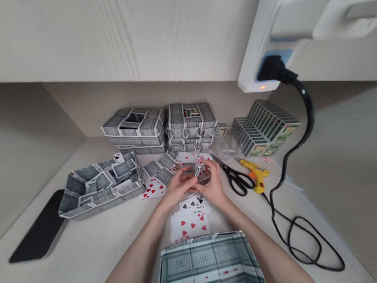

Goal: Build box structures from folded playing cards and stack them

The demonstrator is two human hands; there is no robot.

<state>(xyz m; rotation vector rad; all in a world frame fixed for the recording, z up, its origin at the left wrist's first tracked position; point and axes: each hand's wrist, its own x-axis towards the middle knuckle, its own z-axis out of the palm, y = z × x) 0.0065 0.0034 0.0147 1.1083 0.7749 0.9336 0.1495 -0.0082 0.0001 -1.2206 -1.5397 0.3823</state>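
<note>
Above the spread of playing cards, my left hand (178, 187) and my right hand (214, 184) meet with curled fingers. Between them is a small playing card (198, 171), seen nearly edge-on; it seems folded, though fingers hide part of it. Face-up playing cards (191, 225), a five of hearts on top, lie between my forearms. More cards (153, 188), some face up and some back up, are scattered beyond my fingers. Nearest me stands an open box made of playing cards (205, 262), cut off by the bottom edge.
A card-built tray (102, 206) holds folded card pieces, with a black phone (37, 229) beside it. Card boxes (134, 125) are stacked behind. To the right lie black scissors (237, 179), a yellow glue gun (256, 174) and a looped black cord (317, 240).
</note>
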